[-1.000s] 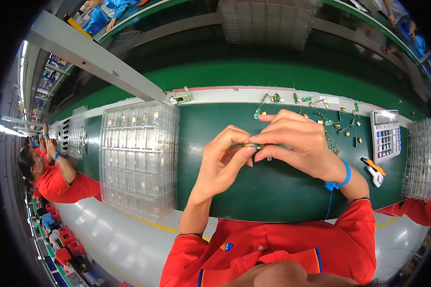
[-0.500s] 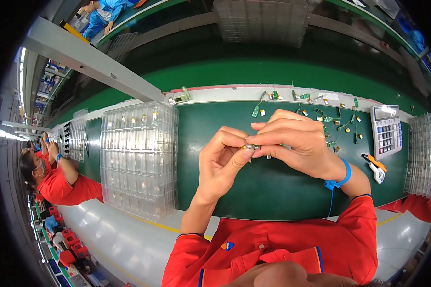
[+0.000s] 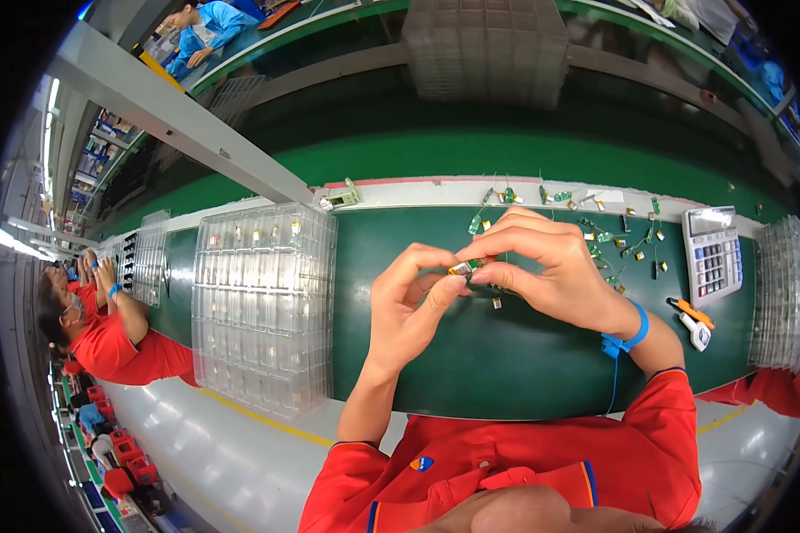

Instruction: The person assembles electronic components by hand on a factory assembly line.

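Between thumb and forefinger, my left hand [image 3: 406,306] pinches a small silver battery with a yellow end [image 3: 460,268]. My right hand [image 3: 542,262], with a blue strap round its wrist, is closed at the fingertips on the small green circuit board [image 3: 475,264] beside the battery. Fingertips partly hide where board and battery meet. Another little battery [image 3: 496,303] hangs or lies just below the right fingers; I cannot tell which. Several green boards with wires and batteries [image 3: 605,237] lie scattered beyond and to the right of my right hand.
Stacked clear plastic trays [image 3: 262,311] stand on the left of the green bench [image 3: 507,373], more trays [image 3: 780,293] at the right. A calculator [image 3: 713,253], an orange cutter [image 3: 692,313] and a white tool [image 3: 698,334] lie right. A post [image 3: 187,124] rises far left; a co-worker in red [image 3: 124,342] sits left.
My fingertips have shifted and turned the piece, so the battery's silver face and the green board show more. A little battery now shows below the right fingers. The whole view has moved slightly.
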`<control>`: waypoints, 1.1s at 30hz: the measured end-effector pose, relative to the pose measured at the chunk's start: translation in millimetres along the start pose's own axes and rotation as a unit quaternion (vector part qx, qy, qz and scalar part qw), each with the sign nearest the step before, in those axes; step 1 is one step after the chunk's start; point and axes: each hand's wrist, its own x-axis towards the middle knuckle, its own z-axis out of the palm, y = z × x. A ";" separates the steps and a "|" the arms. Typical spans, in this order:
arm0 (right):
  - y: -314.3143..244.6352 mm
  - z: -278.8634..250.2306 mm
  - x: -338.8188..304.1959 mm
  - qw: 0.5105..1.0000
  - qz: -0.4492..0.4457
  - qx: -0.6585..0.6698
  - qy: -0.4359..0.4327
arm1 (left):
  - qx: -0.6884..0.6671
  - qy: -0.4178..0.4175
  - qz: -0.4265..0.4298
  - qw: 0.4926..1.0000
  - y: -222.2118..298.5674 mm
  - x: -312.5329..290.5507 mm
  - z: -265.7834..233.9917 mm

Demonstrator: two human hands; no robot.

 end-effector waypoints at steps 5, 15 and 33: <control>-0.7 6.1 -1.7 0.997 0.058 0.037 0.019 | 0.037 -0.004 0.007 0.999 0.1 -0.9 -1.6; -0.7 26.4 -12.2 0.967 0.158 0.183 0.078 | 0.170 0.041 0.106 0.979 5.0 -1.2 16.1; -10.1 24.2 -5.5 0.993 0.002 0.063 0.102 | 0.089 0.007 0.128 0.988 2.8 -6.3 10.3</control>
